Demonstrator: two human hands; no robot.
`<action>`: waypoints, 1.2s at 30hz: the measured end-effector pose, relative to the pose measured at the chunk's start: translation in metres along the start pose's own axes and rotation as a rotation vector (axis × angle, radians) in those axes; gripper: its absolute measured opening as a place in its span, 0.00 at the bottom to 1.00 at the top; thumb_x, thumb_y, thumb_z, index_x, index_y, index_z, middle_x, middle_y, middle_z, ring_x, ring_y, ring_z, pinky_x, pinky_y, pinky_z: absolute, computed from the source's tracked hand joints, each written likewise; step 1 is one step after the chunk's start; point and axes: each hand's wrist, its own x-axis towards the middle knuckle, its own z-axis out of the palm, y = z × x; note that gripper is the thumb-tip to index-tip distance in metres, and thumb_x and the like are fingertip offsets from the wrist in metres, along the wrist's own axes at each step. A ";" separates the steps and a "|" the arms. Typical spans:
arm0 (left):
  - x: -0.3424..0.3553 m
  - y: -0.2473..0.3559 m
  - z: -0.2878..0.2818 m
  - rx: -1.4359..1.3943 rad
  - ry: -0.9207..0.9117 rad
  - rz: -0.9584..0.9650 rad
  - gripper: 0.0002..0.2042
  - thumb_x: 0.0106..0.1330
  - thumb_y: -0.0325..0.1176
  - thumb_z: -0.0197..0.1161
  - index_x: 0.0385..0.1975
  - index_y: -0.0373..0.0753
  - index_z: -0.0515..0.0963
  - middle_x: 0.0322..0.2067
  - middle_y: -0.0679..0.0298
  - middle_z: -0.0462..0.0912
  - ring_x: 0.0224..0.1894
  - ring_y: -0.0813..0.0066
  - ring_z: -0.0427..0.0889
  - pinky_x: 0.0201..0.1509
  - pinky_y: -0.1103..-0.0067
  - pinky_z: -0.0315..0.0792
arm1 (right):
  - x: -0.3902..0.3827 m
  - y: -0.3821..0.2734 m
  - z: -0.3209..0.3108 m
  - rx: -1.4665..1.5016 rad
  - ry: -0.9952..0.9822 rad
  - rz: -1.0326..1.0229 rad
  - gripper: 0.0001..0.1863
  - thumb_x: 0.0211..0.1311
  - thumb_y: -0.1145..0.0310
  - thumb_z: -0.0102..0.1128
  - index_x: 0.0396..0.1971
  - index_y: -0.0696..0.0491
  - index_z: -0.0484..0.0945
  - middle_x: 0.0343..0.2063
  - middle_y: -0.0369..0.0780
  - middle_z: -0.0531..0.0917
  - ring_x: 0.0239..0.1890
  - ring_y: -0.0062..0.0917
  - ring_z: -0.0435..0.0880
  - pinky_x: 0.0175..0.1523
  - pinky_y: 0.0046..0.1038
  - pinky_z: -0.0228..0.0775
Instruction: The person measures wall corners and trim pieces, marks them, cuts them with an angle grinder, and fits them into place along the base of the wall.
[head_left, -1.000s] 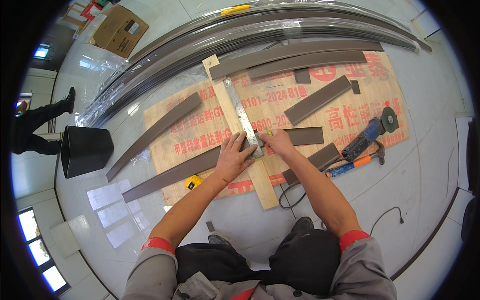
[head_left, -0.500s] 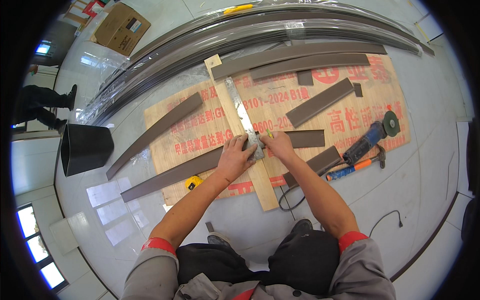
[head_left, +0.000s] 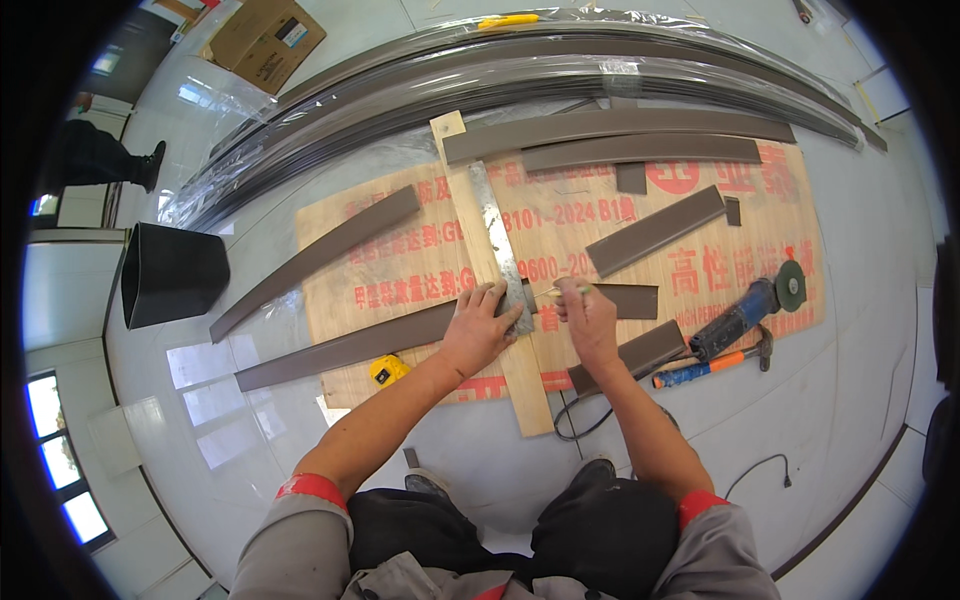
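Observation:
My left hand (head_left: 476, 330) presses the lower end of a worn metal try square (head_left: 497, 238), its fingers closed around that end. The square lies lengthwise along a pale wooden board (head_left: 527, 388). Both cross a long brown strip (head_left: 350, 345), whose shorter end shows to the right of the square. In my right hand (head_left: 590, 325) is a slim pencil (head_left: 549, 292), pinched, its tip pointing left near the square's edge. Whether the tip touches the strip, I cannot tell. Near my left forearm sits a yellow tape measure (head_left: 388, 371).
More brown strips (head_left: 630, 122) lie on the printed plywood sheet (head_left: 440, 215). An angle grinder (head_left: 745, 310) and a hammer (head_left: 710, 365) are at the right. Film-wrapped profiles (head_left: 400, 95) stretch across the back. A black bin (head_left: 175, 275) and another person's leg (head_left: 125, 165) are at the left.
My right hand has drawn back to the right from the square, so the pencil now shows more. My left hand stays on the square. The whole view has shifted slightly.

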 end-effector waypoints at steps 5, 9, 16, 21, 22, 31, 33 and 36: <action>-0.001 -0.001 0.004 0.014 0.024 0.008 0.29 0.47 0.34 0.76 0.55 0.45 0.80 0.63 0.48 0.69 0.64 0.48 0.68 0.67 0.58 0.64 | 0.000 0.010 0.022 -0.164 -0.064 -0.281 0.12 0.69 0.68 0.60 0.45 0.61 0.82 0.36 0.46 0.86 0.35 0.30 0.87 0.43 0.28 0.78; -0.002 0.001 0.005 0.002 0.023 -0.004 0.30 0.47 0.33 0.76 0.55 0.44 0.80 0.62 0.47 0.69 0.65 0.48 0.68 0.67 0.57 0.64 | 0.000 0.012 0.024 -0.233 -0.102 -0.329 0.11 0.66 0.70 0.62 0.45 0.59 0.82 0.40 0.47 0.85 0.40 0.39 0.86 0.45 0.32 0.78; -0.001 0.004 0.004 0.011 0.019 -0.011 0.29 0.48 0.34 0.76 0.55 0.44 0.80 0.62 0.47 0.69 0.65 0.48 0.67 0.68 0.57 0.62 | 0.008 0.009 0.023 -0.342 -0.146 -0.485 0.09 0.63 0.73 0.63 0.42 0.57 0.82 0.38 0.45 0.84 0.40 0.41 0.85 0.45 0.35 0.78; -0.003 0.002 0.006 0.003 0.017 -0.024 0.29 0.48 0.35 0.76 0.55 0.43 0.80 0.63 0.47 0.68 0.65 0.48 0.67 0.69 0.57 0.62 | -0.010 0.011 0.015 -0.436 -0.204 -0.504 0.08 0.62 0.74 0.64 0.41 0.58 0.82 0.38 0.45 0.84 0.39 0.40 0.85 0.45 0.35 0.79; -0.003 0.002 0.006 0.007 0.019 -0.024 0.30 0.48 0.35 0.76 0.56 0.43 0.80 0.63 0.47 0.68 0.65 0.48 0.67 0.69 0.57 0.62 | -0.012 0.011 0.015 -0.423 -0.189 -0.511 0.08 0.62 0.74 0.64 0.41 0.58 0.82 0.38 0.45 0.84 0.39 0.40 0.85 0.45 0.35 0.79; -0.003 0.001 0.008 0.020 0.029 -0.010 0.30 0.47 0.35 0.77 0.55 0.43 0.80 0.63 0.47 0.68 0.65 0.47 0.67 0.68 0.56 0.62 | 0.004 0.017 0.021 -0.474 -0.190 -0.557 0.09 0.61 0.73 0.65 0.41 0.56 0.80 0.37 0.43 0.83 0.39 0.37 0.84 0.44 0.35 0.79; -0.004 0.001 0.007 0.019 0.031 -0.010 0.30 0.47 0.35 0.77 0.55 0.43 0.80 0.63 0.47 0.68 0.65 0.47 0.67 0.68 0.56 0.62 | -0.005 0.017 0.018 -0.477 -0.214 -0.524 0.10 0.61 0.73 0.64 0.41 0.56 0.80 0.37 0.43 0.83 0.39 0.37 0.84 0.44 0.34 0.79; -0.004 0.001 0.007 0.022 0.033 -0.007 0.29 0.48 0.35 0.76 0.55 0.43 0.80 0.63 0.47 0.68 0.65 0.47 0.67 0.68 0.56 0.62 | -0.006 0.012 0.017 -0.456 -0.197 -0.545 0.09 0.61 0.72 0.64 0.42 0.56 0.80 0.37 0.43 0.83 0.39 0.36 0.84 0.44 0.34 0.79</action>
